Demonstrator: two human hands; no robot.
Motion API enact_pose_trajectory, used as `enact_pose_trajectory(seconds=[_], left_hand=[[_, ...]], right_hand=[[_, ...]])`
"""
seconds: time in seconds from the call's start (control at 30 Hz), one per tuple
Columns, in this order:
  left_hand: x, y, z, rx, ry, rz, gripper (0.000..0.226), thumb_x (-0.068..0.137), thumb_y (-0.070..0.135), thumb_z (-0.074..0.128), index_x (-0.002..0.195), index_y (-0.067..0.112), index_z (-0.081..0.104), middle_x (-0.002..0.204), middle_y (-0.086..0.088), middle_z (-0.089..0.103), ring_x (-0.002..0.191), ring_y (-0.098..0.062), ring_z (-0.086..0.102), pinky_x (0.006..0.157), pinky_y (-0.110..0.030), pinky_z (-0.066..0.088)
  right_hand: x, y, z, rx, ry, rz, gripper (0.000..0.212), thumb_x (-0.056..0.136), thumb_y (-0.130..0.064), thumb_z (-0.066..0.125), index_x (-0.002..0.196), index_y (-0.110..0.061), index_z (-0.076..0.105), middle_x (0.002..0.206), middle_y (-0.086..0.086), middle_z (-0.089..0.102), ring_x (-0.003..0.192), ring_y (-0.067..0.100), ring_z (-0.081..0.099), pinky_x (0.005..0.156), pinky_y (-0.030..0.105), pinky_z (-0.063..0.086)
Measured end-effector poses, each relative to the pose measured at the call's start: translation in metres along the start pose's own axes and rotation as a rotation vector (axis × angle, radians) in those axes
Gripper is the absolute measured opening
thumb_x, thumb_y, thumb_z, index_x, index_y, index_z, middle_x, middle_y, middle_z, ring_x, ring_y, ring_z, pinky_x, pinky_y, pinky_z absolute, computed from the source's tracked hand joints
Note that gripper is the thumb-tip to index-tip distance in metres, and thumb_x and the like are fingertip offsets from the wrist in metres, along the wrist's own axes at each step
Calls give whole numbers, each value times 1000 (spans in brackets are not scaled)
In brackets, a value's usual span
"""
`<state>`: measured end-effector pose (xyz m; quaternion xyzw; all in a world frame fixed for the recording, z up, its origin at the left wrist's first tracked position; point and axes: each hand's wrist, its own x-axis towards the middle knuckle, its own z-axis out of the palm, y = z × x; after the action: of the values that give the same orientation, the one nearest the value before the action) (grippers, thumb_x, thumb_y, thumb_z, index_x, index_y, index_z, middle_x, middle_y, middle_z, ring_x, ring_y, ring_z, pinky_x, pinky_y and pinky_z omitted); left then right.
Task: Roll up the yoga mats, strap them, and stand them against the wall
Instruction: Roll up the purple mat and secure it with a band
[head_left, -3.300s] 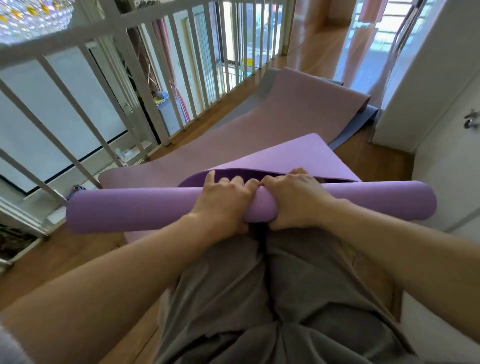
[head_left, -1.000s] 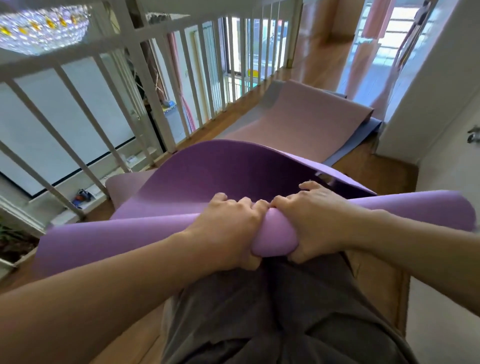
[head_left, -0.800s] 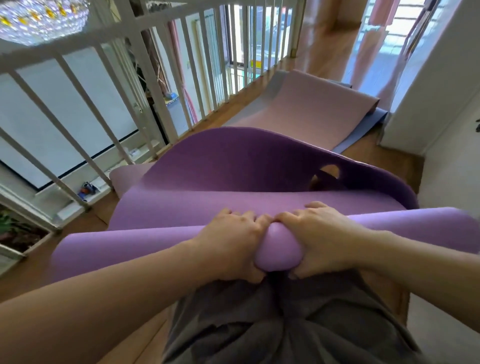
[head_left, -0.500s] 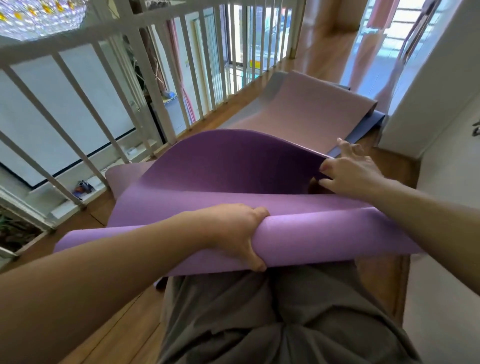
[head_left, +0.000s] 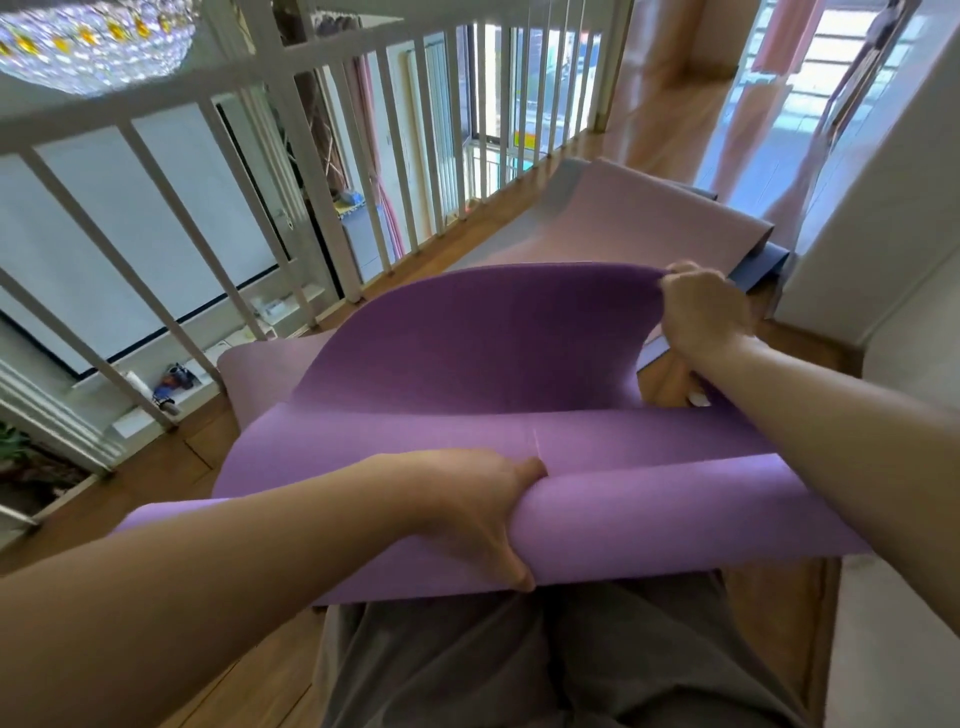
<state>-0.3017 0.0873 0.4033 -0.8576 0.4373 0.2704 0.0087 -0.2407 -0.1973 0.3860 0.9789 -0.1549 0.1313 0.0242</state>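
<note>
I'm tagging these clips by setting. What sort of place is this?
Probably an upstairs landing in a home: a white railing overlooks a lower room, a chandelier hangs beyond it, and a pink mat lies on the wood floor under the purple mat.

No text, label or number can be read.

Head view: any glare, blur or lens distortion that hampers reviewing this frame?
In the head view, the window is blown out and its glare washes the wooden floor; the railing bars splay from wide-angle distortion; the right hand, pinching the edge of the purple mat, is slightly blurred; the left hand on the roll looks sharp.
</note>
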Motion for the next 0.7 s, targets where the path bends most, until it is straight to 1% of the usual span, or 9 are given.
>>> enact_pose_trajectory(seconds=[0.13, 0.23, 0.27, 0.37, 0.47, 0.53, 0.63, 0.67, 0.7], left_hand=[[2, 1, -1, 29, -17, 6, 79, 70, 57, 74, 134, 30, 37, 128, 0, 54, 110, -24, 54, 92, -34, 45], [4, 1, -3, 11, -27, 15, 77, 71, 55, 75, 133, 28, 38, 129, -3, 54, 110, -25, 55, 92, -35, 45], [5, 2, -4, 6, -25, 15, 77, 71, 54, 75, 132, 27, 39, 129, -3, 54, 109, -25, 55, 91, -34, 45], [7, 2, -5, -5, -31, 6, 76, 70, 53, 76, 132, 27, 40, 128, -3, 54, 109, -24, 55, 90, -34, 44], [6, 3, -5, -35, -39, -8, 74, 71, 50, 77, 132, 28, 41, 129, 0, 54, 110, -22, 54, 92, -32, 43], [5, 3, -4, -48, -34, -6, 74, 72, 48, 77, 133, 28, 40, 130, 1, 55, 113, -22, 54, 92, -29, 40], [2, 4, -1, -60, 5, 11, 74, 71, 48, 78, 132, 27, 42, 127, -1, 58, 110, -22, 56, 91, -28, 42], [0, 4, 0, -57, 18, 11, 74, 70, 49, 78, 131, 27, 42, 126, -1, 58, 108, -22, 56, 91, -29, 43], [-1, 3, 2, -57, 28, 6, 74, 70, 50, 77, 130, 27, 42, 126, 0, 58, 107, -22, 56, 91, -30, 43]], right_hand=[[28, 9, -31, 100, 222, -52, 39, 82, 7, 49, 116, -2, 66, 124, 15, 60, 107, 42, 55, 88, 45, 47], [32, -12, -48, 219, 319, -209, 45, 78, 5, 44, 114, -4, 68, 126, 13, 62, 111, 41, 56, 92, 44, 44], [31, -27, -51, 265, 293, -264, 45, 78, 5, 44, 115, -4, 68, 127, 13, 62, 113, 40, 56, 95, 43, 43], [15, -77, -47, 293, 30, -343, 46, 82, 7, 49, 122, -10, 65, 133, 6, 58, 122, 30, 53, 102, 34, 39], [-11, -115, -33, 338, -25, -403, 46, 83, 3, 49, 121, -16, 67, 130, 1, 61, 119, 28, 55, 100, 30, 39], [-27, -138, -30, 356, -78, -474, 50, 83, 3, 46, 123, -18, 65, 133, -2, 59, 117, 30, 53, 102, 37, 39], [-36, -164, -30, 363, -343, -487, 65, 84, 7, 39, 139, -24, 49, 149, -8, 41, 130, 26, 34, 108, 64, 23], [-33, -164, -28, 387, -429, -472, 67, 83, 7, 38, 142, -25, 45, 151, -9, 37, 133, 25, 30, 107, 67, 21], [-31, -159, -25, 399, -495, -474, 68, 83, 6, 38, 143, -25, 44, 151, -6, 38, 135, 24, 30, 109, 62, 23]])
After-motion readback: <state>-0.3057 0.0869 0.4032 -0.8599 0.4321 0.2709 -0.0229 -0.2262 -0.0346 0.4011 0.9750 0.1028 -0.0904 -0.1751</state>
